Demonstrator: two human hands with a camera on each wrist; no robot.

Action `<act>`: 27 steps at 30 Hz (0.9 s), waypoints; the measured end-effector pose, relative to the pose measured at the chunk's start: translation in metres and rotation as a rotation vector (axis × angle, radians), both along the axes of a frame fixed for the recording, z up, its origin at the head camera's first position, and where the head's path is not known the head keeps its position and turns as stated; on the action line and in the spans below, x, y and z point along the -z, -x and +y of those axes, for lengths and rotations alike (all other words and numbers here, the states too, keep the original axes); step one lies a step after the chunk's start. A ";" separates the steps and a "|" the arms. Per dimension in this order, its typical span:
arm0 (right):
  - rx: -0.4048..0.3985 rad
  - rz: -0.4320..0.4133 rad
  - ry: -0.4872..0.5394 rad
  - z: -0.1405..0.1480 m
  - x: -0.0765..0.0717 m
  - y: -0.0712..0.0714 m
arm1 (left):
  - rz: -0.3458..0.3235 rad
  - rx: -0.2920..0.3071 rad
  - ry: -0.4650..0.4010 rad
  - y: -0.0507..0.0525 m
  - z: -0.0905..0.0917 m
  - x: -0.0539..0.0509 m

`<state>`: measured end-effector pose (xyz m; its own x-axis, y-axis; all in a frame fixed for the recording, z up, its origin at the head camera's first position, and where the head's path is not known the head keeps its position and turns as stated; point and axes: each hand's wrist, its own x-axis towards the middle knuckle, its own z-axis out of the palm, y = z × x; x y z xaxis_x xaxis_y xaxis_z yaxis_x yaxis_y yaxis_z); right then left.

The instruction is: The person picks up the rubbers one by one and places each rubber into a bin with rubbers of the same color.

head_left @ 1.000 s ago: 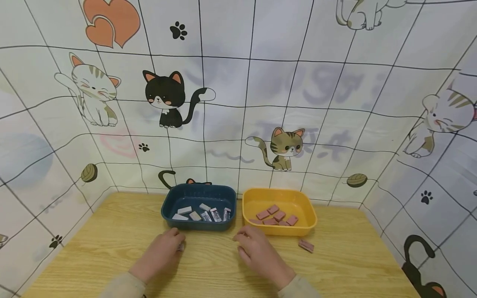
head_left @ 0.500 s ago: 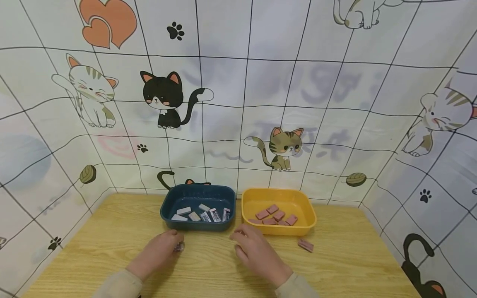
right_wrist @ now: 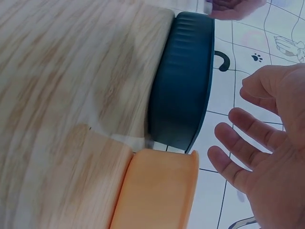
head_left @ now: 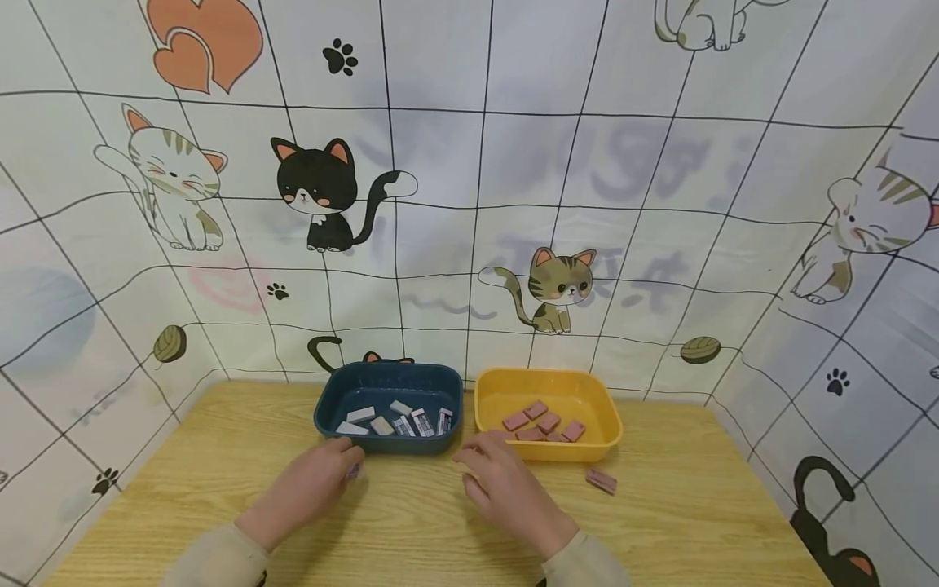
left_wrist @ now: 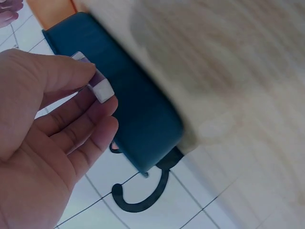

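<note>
My left hand (head_left: pixel 304 487) pinches a small eraser (left_wrist: pixel 102 90) between thumb and fingers, just in front of the dark blue bin (head_left: pixel 399 444). The eraser has a white end and a purple band; fingers cover part of it. Several white erasers (head_left: pixel 381 425), some in printed sleeves, lie in that bin. My right hand (head_left: pixel 517 493) holds nothing; its fingers are loosely bent near the front left corner of the yellow bin (head_left: pixel 579 451). Several pink blocks (head_left: pixel 548 422) lie inside the yellow bin.
A single pink block (head_left: pixel 601 480) with a darker side lies on the wooden table (head_left: pixel 660 522), in front of the yellow bin's right end. The two bins stand side by side against a wall covering (head_left: pixel 440 244) printed with cats.
My left hand has moved slightly toward the blue bin, raising the eraser from near the tabletop. The right hand has stayed almost still. Bins and loose pink block are unchanged.
</note>
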<state>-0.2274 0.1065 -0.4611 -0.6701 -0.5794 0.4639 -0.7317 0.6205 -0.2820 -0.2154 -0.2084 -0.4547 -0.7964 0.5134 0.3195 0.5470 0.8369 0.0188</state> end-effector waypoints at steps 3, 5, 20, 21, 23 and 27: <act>0.003 0.008 0.008 0.000 -0.001 -0.001 | 0.020 0.006 0.007 0.002 0.003 -0.008; 0.005 0.009 0.010 -0.001 -0.002 -0.001 | 0.051 0.021 0.005 0.004 0.005 -0.013; 0.000 0.002 0.018 -0.002 -0.010 -0.003 | 0.140 0.044 0.029 0.030 0.014 -0.043; -0.001 -0.001 0.018 -0.002 -0.010 -0.003 | 0.134 0.044 0.030 0.033 0.014 -0.044; -0.004 -0.006 0.019 -0.002 -0.012 -0.004 | 0.123 0.044 0.036 0.039 0.014 -0.049; -0.008 -0.019 0.021 -0.001 -0.014 -0.004 | 0.110 0.047 0.053 0.053 0.014 -0.055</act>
